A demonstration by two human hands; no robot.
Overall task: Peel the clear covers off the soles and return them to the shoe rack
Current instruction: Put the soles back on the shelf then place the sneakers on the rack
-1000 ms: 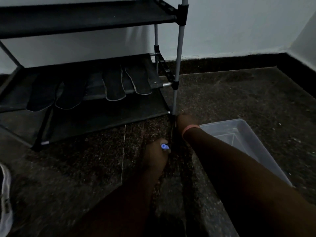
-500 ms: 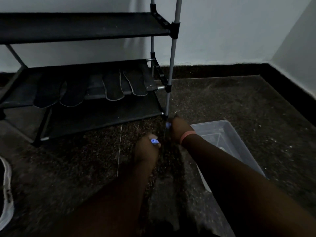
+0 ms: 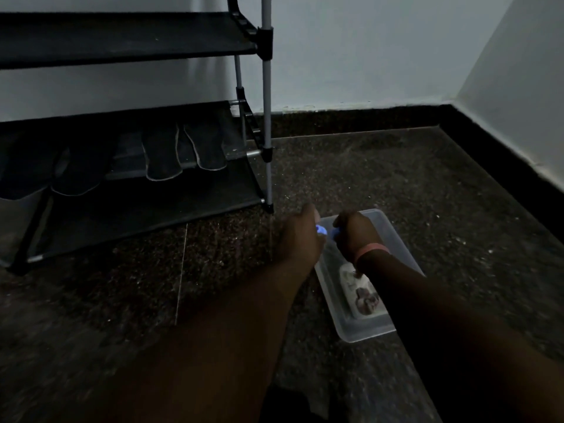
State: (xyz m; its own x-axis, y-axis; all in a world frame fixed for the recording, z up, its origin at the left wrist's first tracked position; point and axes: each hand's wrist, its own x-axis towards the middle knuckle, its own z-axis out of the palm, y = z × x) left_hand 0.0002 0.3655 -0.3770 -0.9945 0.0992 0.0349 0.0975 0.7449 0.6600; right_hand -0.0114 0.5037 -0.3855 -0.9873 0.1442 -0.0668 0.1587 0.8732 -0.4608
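Several dark soles (image 3: 160,154) lie side by side on the middle shelf of the black shoe rack (image 3: 128,41), toes hanging over its front edge. Right of the rack's front leg, my left hand (image 3: 300,236) and my right hand (image 3: 355,233) are close together above the far end of a clear plastic bin (image 3: 366,334). Both hands have curled fingers, thumbs almost touching. The light is too dim to show whether a clear cover is between them. A pink band circles my right wrist.
The bin stands on dark speckled floor (image 3: 427,193) and holds a pale crumpled thing (image 3: 361,296). The rack's metal post (image 3: 267,117) rises just left of my hands. A white wall with black skirting (image 3: 503,166) closes the corner at right.
Both hands have moved right, from the foot of the rack's post to above the bin, and come closer together. The view has shifted with them.
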